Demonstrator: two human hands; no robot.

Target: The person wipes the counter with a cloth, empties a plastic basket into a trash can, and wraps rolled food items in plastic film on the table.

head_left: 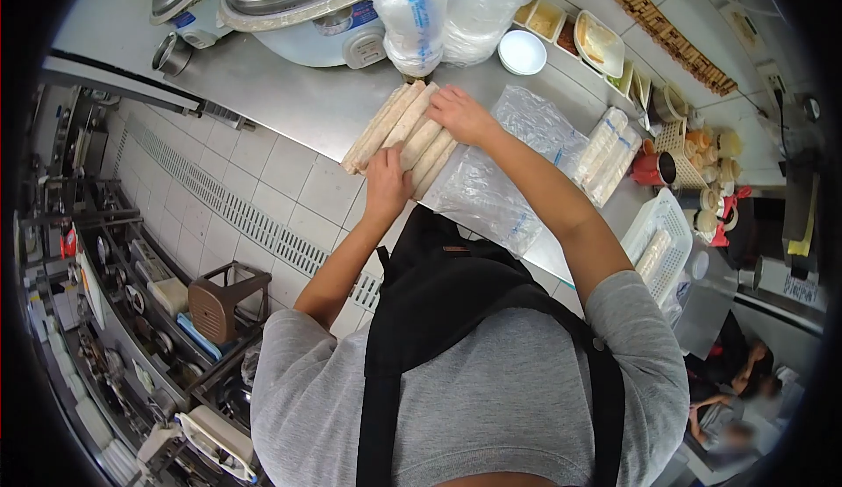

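Your pale rolls (pixel 405 125) lie side by side on the steel counter (pixel 263 83), long axes front-to-back, near ends at its front edge. They're under & btwn your hands: L hand (pixel 387 182) on the near half, R hand (pixel 460 117) nr the far ends, rt side. Backs of hands up, fingers bent, forearms angled in; can't tell how tight you're gripping.

Both hands (pixel 387 182) on pale rolls (pixel 405 127), metal ctr. (pixel 298 92)
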